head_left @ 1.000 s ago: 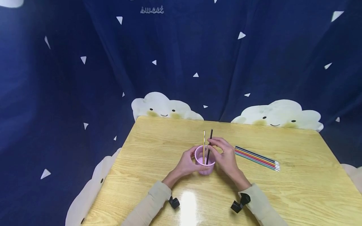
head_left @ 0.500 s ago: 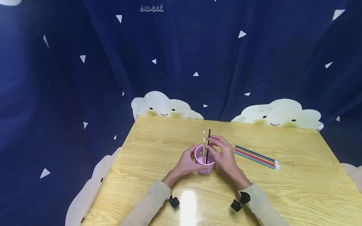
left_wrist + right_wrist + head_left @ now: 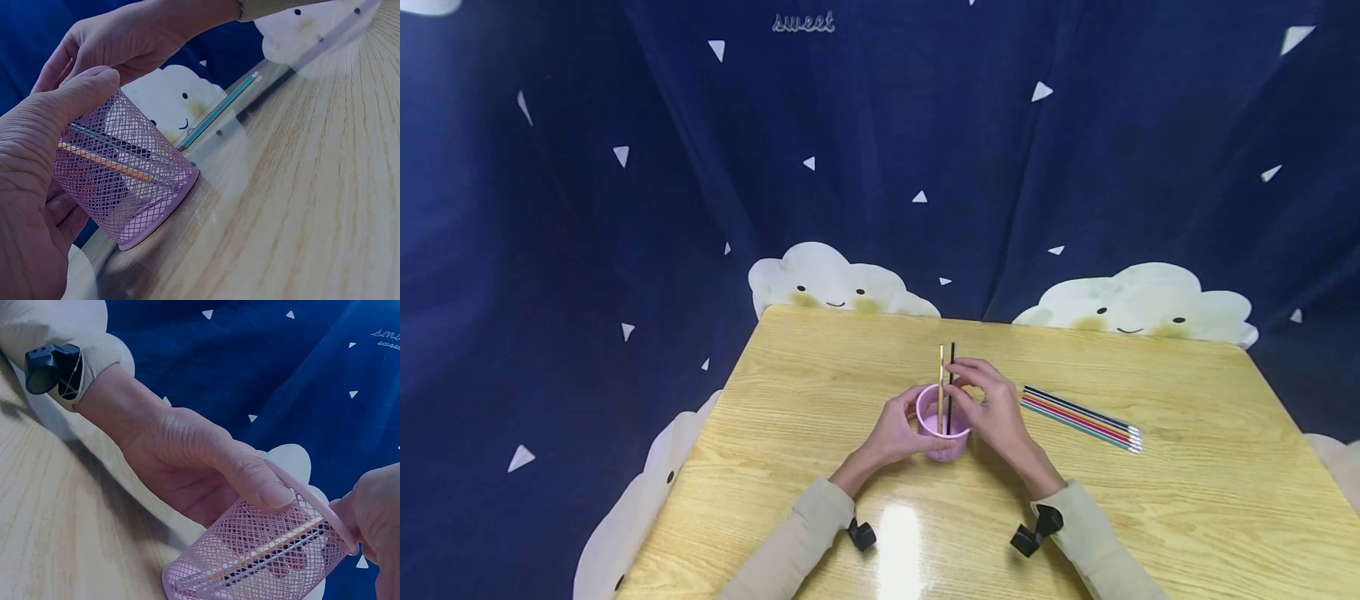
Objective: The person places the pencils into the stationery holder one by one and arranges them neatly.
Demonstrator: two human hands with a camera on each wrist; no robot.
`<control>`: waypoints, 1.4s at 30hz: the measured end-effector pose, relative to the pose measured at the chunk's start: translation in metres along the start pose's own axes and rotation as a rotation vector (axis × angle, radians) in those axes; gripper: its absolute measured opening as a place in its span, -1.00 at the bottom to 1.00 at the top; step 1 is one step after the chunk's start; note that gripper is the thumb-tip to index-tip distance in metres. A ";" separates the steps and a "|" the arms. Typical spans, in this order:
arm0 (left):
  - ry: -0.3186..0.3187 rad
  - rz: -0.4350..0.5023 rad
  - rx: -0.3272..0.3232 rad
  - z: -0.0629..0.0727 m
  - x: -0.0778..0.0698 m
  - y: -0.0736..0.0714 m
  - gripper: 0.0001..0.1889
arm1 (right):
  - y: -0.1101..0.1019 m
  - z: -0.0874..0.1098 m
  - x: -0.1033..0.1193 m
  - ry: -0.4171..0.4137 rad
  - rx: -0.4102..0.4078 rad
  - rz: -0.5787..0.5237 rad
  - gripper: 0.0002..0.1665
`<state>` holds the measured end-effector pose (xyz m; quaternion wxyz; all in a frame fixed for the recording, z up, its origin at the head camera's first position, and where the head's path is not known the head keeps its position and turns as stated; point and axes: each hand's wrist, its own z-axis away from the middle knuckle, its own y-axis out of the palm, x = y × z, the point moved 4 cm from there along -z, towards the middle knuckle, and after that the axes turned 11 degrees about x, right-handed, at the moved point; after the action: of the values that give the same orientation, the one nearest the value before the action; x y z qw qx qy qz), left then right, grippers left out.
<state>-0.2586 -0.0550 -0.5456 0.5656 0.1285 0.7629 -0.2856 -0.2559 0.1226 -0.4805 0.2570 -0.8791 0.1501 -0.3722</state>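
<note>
A pink mesh pencil cup [image 3: 946, 450] stands on the table with my left hand [image 3: 897, 432] gripping its left side, the thumb across the near wall. Inside it a yellow pencil [image 3: 941, 375] leans upright, seen through the mesh in the left wrist view as an orange-yellow pencil [image 3: 106, 161]. My right hand [image 3: 997, 408] pinches a black pencil [image 3: 952, 352] between thumb and fingers; its lower part is inside the cup, close beside the yellow one. In the right wrist view the mesh wall [image 3: 250, 556] shows both pencils slanting together.
Several pencils [image 3: 1081, 418], dark, yellow, red and teal, lie side by side on the wooden table [image 3: 1187, 467] to the right of the cup. A dark blue curtain [image 3: 880, 125] with white clouds hangs behind the table's far edge.
The black pencil's top has swung left, from a tilt to nearly upright, nearer the yellow pencil. My right fingers have shifted slightly left with it; the left hand and cup stay put.
</note>
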 end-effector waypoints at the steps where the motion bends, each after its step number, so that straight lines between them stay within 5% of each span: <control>1: 0.003 0.002 -0.003 0.000 0.000 0.000 -0.12 | 0.001 0.000 0.000 -0.006 0.001 -0.001 -0.61; 16: 0.004 0.034 -0.002 0.000 0.000 0.000 -0.12 | 0.000 0.007 0.000 0.041 0.060 -0.010 -0.67; 28: 0.001 0.011 -0.002 -0.001 0.003 0.001 -0.12 | -0.027 0.035 -0.020 0.057 0.022 -0.021 -0.60; 42: -0.007 0.036 -0.007 -0.001 0.003 0.002 -0.08 | -0.056 0.090 -0.058 0.141 0.219 0.271 -0.49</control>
<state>-0.2595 -0.0534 -0.5492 0.5738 0.1391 0.7594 -0.2733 -0.2256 0.2262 -0.5357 0.3877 -0.7893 0.2436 -0.4091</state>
